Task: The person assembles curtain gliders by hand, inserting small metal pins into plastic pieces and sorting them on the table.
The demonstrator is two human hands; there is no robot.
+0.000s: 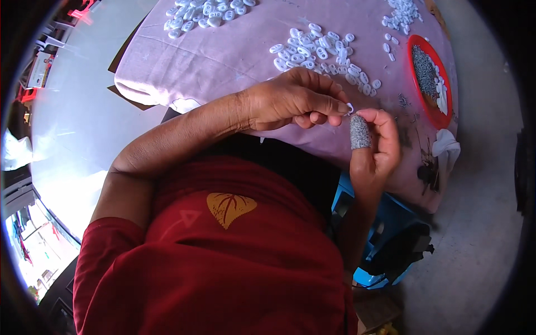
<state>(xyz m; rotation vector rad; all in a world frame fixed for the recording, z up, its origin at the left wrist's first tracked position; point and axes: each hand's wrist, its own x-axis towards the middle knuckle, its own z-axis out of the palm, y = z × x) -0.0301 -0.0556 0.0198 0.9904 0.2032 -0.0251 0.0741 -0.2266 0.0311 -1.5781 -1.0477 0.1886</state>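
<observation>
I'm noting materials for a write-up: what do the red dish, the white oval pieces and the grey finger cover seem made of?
Red dish: probably smooth plastic, from its even colour and thin rim. White oval pieces: likely hard plastic with a slight sheen, from their uniform, moulded look. Grey finger cover: apparently matt fabric, from its speckled surface; whether knitted or woven is too fine to tell.

Small white piece (350, 109), partly hidden, at the thumb tip of the left hand (293, 100)

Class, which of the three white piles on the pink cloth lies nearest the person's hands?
The middle pile, just beyond the left hand; the upper-left pile and the upper-right pile lie farther off.
</observation>
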